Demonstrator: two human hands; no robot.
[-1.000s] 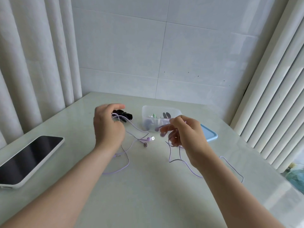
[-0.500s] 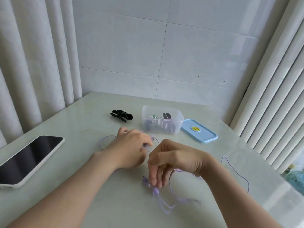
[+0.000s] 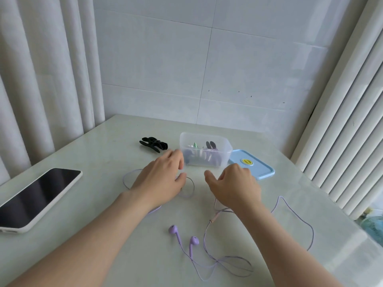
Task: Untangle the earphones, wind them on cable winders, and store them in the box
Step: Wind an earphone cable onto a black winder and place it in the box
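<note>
Our left grip (image 3: 163, 180) is hovering palm down, fingers loose and parted, holding nothing that we can see. Our right grip (image 3: 235, 186) is hanging just beside it, fingers curled under and thumb pointing left; we cannot tell whether it is pinching anything. The purple earphones (image 3: 194, 241) are lying spread loose on the pale bench (image 3: 99, 154). Both buds are sitting side by side between our forearms, nearer to us than either grip. One loop of their cord is showing on both sides of the left grip and passing beneath it. Another run is slipping under the right wrist and arcing out to the right. Just beyond the grips the clear box (image 3: 227, 152) is standing open, with small items showing through its wall. The blue lid (image 3: 262, 172) is lying flat just beside it on the right. The black cable winders (image 3: 154, 144) are resting to the left of the box, beyond the left grip. A phone (image 3: 37, 195) is lying face up at far left, well apart from the earphones.
</note>
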